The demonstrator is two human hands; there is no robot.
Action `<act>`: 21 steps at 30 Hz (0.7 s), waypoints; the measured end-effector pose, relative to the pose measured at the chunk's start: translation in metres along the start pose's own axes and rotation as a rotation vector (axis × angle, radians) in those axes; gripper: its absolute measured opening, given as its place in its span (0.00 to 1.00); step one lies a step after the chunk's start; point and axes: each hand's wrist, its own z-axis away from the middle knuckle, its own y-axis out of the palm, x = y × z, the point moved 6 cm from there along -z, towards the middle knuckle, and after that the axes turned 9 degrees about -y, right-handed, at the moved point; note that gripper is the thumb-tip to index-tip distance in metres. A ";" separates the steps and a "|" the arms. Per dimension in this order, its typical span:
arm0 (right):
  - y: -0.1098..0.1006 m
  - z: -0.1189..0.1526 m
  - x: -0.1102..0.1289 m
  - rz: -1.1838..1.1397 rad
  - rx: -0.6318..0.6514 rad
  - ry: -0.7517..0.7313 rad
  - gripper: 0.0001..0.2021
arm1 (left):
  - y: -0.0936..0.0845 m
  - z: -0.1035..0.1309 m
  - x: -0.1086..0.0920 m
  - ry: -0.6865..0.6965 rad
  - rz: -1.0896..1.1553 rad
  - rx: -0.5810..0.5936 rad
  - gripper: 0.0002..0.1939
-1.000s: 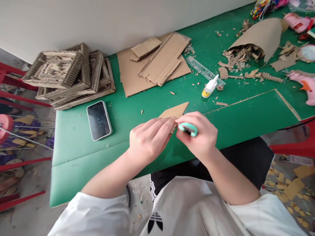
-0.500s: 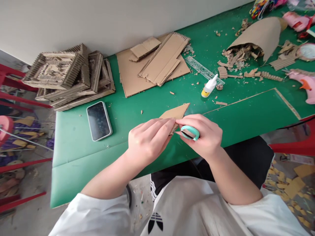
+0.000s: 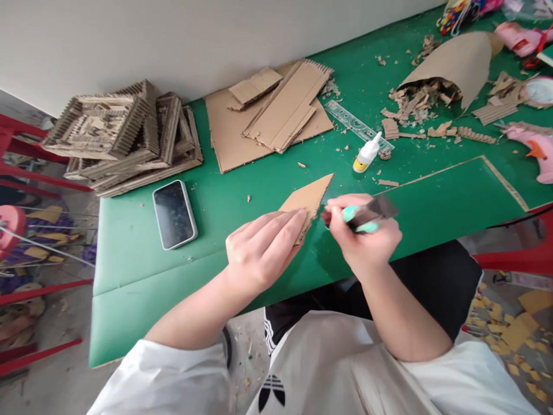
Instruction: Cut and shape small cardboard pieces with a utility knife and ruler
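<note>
My left hand (image 3: 263, 245) is closed on a tan piece of cardboard (image 3: 313, 196) with a pointed far corner, held above the green table. Its fingers lie over the upper face, and a rough corrugated edge faces right. Just right of that edge, apart from it, my right hand (image 3: 367, 239) is closed around a teal and dark hand tool (image 3: 367, 226). Motion smears the tool, so its exact kind is unclear. Something small and dark shows at the right fingertips, too blurred to name.
Left on the green table (image 3: 142, 259) lie a phone (image 3: 175, 214) and stacked corrugated cardboard frames (image 3: 103, 129). Farther back are flat cardboard sheets (image 3: 235, 141), a clear ruler (image 3: 356, 122) and a white glue bottle (image 3: 367, 154). Cardboard scraps (image 3: 417, 109) and a pink glue gun (image 3: 529, 144) lie right.
My right hand has moved right, away from the cardboard edge, and has turned with the tool. My left hand stays nearly in place; the cardboard's pointed corner has risen slightly.
</note>
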 end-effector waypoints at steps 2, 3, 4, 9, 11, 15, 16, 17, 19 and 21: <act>0.000 -0.004 0.009 -0.075 0.075 -0.113 0.04 | 0.003 0.001 0.004 -0.017 -0.003 0.027 0.12; 0.000 -0.005 0.014 -0.096 0.104 -0.157 0.05 | 0.004 0.002 0.005 -0.021 -0.004 0.032 0.12; 0.000 -0.006 0.017 -0.108 0.130 -0.185 0.06 | 0.005 0.003 0.006 -0.023 -0.007 0.035 0.11; 0.001 -0.005 0.021 -0.111 0.196 -0.273 0.06 | 0.006 0.004 0.006 -0.021 -0.003 0.062 0.12; 0.002 -0.004 0.021 -0.089 0.203 -0.317 0.08 | 0.006 0.003 0.005 -0.027 -0.003 0.067 0.12; 0.002 -0.004 0.024 -0.054 0.172 -0.390 0.07 | 0.007 0.003 0.005 -0.042 -0.028 0.075 0.11; 0.001 -0.004 0.025 -0.048 0.157 -0.398 0.06 | 0.007 0.003 0.005 -0.037 -0.035 0.073 0.11; 0.002 -0.005 0.026 -0.047 0.149 -0.393 0.05 | 0.007 0.003 0.004 -0.026 -0.041 0.071 0.11; 0.003 -0.005 0.027 -0.071 0.148 -0.332 0.04 | 0.006 0.003 0.000 0.010 -0.057 0.057 0.11; 0.006 -0.003 0.024 -0.116 0.142 -0.234 0.02 | 0.005 0.002 -0.004 0.045 -0.081 0.040 0.10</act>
